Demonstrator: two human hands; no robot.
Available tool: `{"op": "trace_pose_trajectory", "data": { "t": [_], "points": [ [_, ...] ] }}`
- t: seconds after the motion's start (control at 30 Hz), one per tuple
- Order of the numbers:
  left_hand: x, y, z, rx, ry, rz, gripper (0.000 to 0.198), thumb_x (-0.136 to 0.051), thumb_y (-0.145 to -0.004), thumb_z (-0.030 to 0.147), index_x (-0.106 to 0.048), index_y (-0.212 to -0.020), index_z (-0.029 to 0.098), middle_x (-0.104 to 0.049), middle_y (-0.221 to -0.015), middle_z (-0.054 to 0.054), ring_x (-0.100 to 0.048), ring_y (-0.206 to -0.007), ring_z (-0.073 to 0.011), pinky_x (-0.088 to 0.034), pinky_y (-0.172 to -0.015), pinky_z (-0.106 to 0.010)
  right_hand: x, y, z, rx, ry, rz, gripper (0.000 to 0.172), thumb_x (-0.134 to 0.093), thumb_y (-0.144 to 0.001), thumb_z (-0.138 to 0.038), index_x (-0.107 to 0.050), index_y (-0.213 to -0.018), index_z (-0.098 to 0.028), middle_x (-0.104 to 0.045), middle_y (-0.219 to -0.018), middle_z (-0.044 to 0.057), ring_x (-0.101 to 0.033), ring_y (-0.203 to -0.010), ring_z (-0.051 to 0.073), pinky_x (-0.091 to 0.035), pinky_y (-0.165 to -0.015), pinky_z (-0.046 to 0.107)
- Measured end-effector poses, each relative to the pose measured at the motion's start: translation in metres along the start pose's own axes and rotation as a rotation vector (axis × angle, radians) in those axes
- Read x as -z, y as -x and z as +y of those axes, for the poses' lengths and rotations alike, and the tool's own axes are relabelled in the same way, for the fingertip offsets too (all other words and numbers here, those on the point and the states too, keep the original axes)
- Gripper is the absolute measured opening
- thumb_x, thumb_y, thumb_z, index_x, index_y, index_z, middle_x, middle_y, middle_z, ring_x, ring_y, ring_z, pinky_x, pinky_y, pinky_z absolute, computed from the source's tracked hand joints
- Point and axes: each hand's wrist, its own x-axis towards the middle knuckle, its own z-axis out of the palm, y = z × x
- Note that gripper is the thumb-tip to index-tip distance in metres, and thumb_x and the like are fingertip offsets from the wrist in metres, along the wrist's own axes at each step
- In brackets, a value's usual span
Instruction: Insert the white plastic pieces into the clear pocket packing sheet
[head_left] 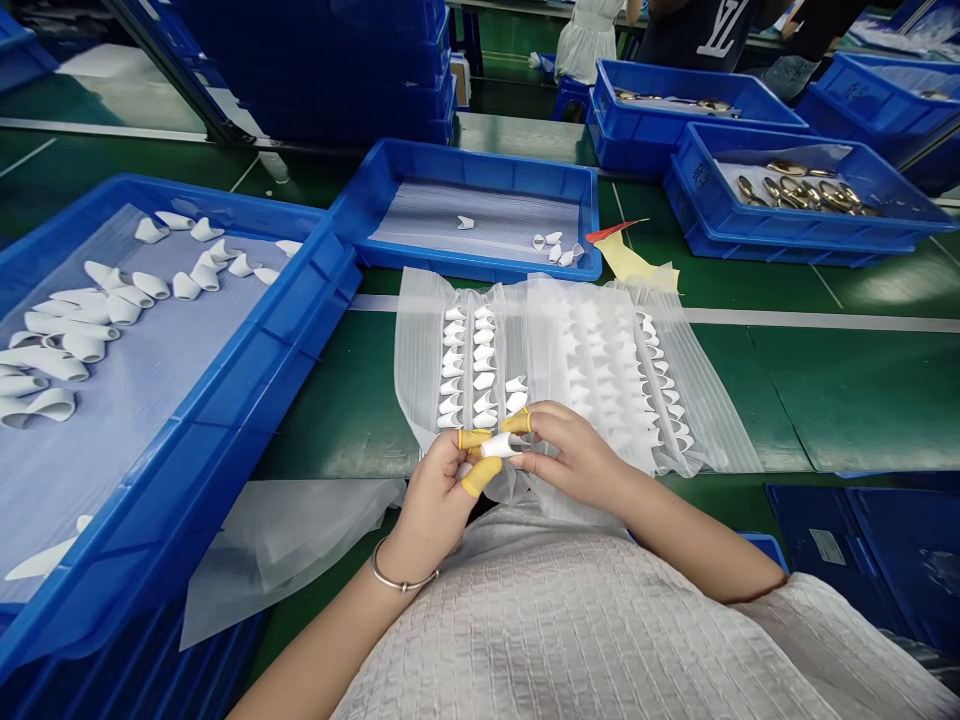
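A pale garment [577,620] is seen nearest the camera. By the tabletop's [322,410] near edge, a white piece [495,447] is pinched jointly by the left hand [435,490] and the right hand [576,458]. On the plastic sheet [415,350], columns [484,352] toward both side edges look filled; a middle column [516,400] seems barely begun. Many loose pieces [94,305] are left in the left tray [225,420], toward its far edge.

right: blue bin [795,238] holding gold-coloured metal pieces [814,195] | yellow scrap [630,260] | back: stacked blue crates [330,70], blue stool [572,95]

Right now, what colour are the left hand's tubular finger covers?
The tubular finger covers are yellow; see head view.
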Motion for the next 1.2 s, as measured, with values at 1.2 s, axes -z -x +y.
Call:
{"op": "trace_pose_trajectory", "data": {
  "t": [1.2],
  "points": [
    [0.002, 0.004, 0.001, -0.098, -0.213, 0.031, 0.024, -0.068, -0.088, 0.04, -0.068, -0.104, 0.022, -0.071, -0.088, -0.003, -0.066, -0.079, -0.02, -0.052, -0.072, -0.033, -0.014, -0.006, 0.006, -0.513, -0.686, -0.132, 0.046, -0.07, -0.082, -0.063, -0.061, -0.076, -0.018, -0.055, -0.07, -0.002, -0.051, -0.066, 0.013, -0.043, -0.065, 0.029]
  ]
}}
